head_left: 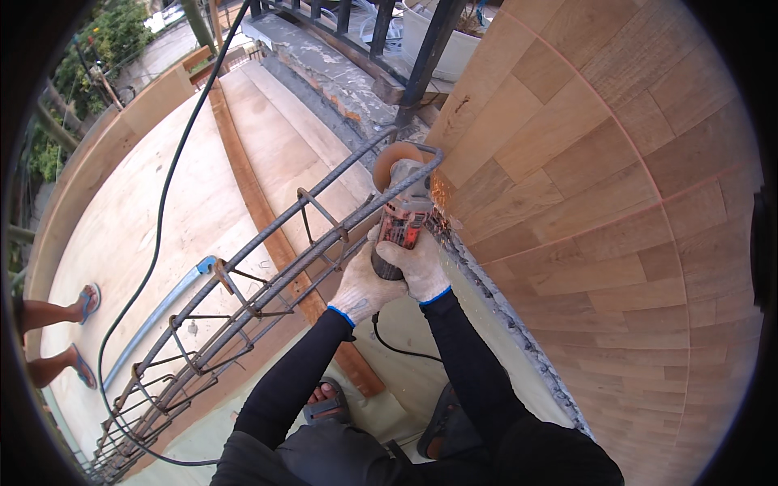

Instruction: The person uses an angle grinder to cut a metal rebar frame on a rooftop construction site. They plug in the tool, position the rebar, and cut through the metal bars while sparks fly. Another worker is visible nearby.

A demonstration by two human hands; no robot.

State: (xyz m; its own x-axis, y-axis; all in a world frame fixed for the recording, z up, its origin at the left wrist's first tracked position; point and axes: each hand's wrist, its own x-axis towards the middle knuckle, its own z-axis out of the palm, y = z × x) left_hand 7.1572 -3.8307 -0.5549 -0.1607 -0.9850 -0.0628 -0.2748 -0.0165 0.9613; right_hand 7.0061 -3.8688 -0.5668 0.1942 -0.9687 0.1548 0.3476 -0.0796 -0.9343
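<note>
While sparks fly at twelve o'clock, both hands, the left hand (363, 285) and the right hand (419, 267), squeeze the heavy, hard grinder (403, 212) by its body, cutting the stiff steel bar cage (267, 275).

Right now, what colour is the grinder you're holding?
Orange and grey grinder, best seen in the head view.

I am looking down on an outdoor building site, up on a formwork deck. Broad plywood sheets (162, 211) form the floor, edged by timber planks (275, 146). A long cage of steel reinforcing bars (243, 300) with bent stirrups lies across it, and a black power cable (158, 219) trails over the boards. A wall clad in wood-look tiles (600, 186) rises on the right, with a raw concrete ledge (332, 73) and dark metal railing (429, 40) beyond. Green trees (105, 40) show at the far left.
</note>
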